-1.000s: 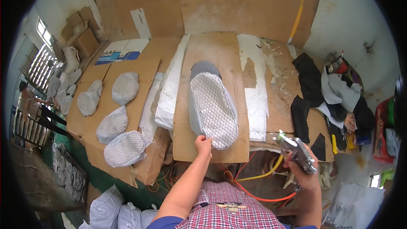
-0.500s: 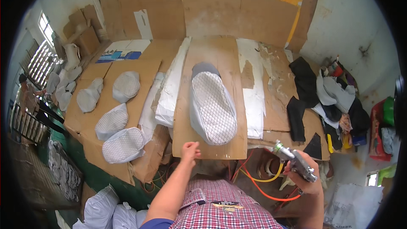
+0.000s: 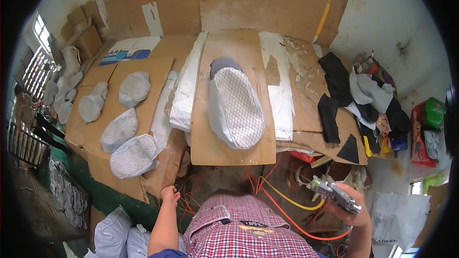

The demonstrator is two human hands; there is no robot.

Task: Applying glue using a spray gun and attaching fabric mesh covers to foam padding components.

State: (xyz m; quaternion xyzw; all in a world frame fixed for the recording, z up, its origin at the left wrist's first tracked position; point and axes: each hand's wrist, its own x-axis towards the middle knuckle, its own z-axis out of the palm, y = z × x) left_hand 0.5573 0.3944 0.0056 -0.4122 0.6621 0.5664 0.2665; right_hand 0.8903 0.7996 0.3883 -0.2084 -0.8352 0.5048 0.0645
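A grey padded piece with a white mesh face lies on a brown board straight ahead of me. My left hand hangs below the board's front edge, fingers loosely apart, holding nothing, over orange cables. My right hand is low on the right, closed on a metal spray gun whose nozzle points left; orange and yellow hoses run from it.
Several similar mesh-faced pieces lie on cardboard to the left. White sheeting flanks the board. Dark fabric scraps and clothes pile on the right. White bags sit low on the left. Cardboard walls the back.
My left hand has let go of the mesh piece's near end and dropped back below the board. My right hand with the spray gun has sunk slightly lower.
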